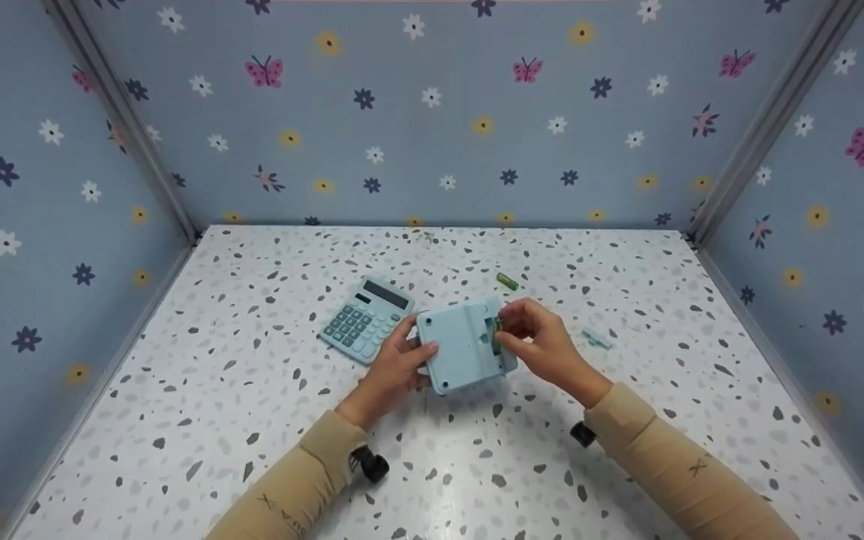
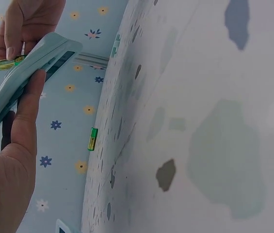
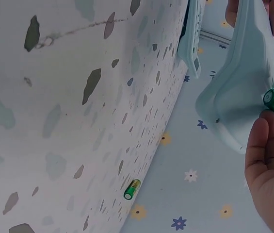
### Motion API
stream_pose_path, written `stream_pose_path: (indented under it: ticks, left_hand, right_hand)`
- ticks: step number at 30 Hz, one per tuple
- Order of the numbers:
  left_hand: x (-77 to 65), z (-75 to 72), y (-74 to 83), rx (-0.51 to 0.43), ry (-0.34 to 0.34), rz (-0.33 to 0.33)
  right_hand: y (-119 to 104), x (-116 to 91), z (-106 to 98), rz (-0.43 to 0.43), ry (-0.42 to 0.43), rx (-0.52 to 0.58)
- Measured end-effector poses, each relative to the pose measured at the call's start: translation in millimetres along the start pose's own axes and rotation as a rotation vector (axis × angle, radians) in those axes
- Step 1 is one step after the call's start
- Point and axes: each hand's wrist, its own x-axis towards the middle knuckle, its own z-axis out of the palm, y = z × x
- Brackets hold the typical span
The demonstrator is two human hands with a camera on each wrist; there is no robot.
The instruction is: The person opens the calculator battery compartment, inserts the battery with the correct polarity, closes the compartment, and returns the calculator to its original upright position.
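A light blue calculator (image 1: 458,349) is held off the table with its back facing up, and its battery slot is uncovered near the right end. My left hand (image 1: 396,366) grips the left side, thumb on the back and fingers beneath. At the slot, my right hand (image 1: 544,341) pinches a green AA-type battery (image 3: 272,101) between thumb and fingers. In the left wrist view that battery (image 2: 9,63) lies against the calculator's back. Whether it is seated in the slot I cannot tell. The calculator's keys face down, hidden from the head view.
A second light blue calculator (image 1: 364,322) lies keys up on the speckled table (image 1: 267,450), left of the held one. Beyond the hands lies a loose green battery (image 1: 507,281). A small light blue cover (image 1: 596,338) rests right of my right hand. Flowered panels (image 1: 432,150) enclose the table.
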Motion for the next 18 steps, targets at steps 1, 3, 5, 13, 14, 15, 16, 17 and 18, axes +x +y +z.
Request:
stream_pose_path:
  ticks: [1,3,5,13,14,15,16,17,18]
  left_hand:
    - [0.0,0.0,-0.1,0.0,-0.001,0.002]
    - [0.0,-0.1,-0.2,-0.004,-0.005,0.006]
    - [0.0,0.1,-0.5,-0.01,-0.009,0.008]
    - [0.4,0.1,-1.5,-0.029,-0.003,0.0]
    - [0.3,0.0,-1.6,-0.027,-0.008,0.002]
    - [0.0,0.1,-1.6,-0.025,-0.014,0.005]
    - [-0.3,0.1,-1.7,-0.021,-0.022,0.007]
    - [-0.9,0.1,-1.8,-0.016,-0.029,0.011]
    - [-1.3,0.1,-2.0,-0.013,-0.037,0.013]
  right_hand:
    - [0.1,-0.1,0.6,-0.009,-0.002,-0.011]
    - [0.3,-0.6,1.6,-0.028,-0.007,-0.031]
    - [0.5,-1.3,2.1,-0.039,-0.01,-0.044]
    - [0.4,-0.1,2.5,-0.052,0.003,-0.071]
    - [0.3,0.3,2.5,-0.048,0.006,-0.076]
    - [0.3,0.7,2.4,-0.041,0.009,-0.08]
    - [0.8,1.1,2.3,-0.033,0.013,-0.082]
    - [1.1,1.5,2.3,-0.023,0.016,-0.082]
    - [1.4,1.9,2.3,-0.012,0.019,-0.08]
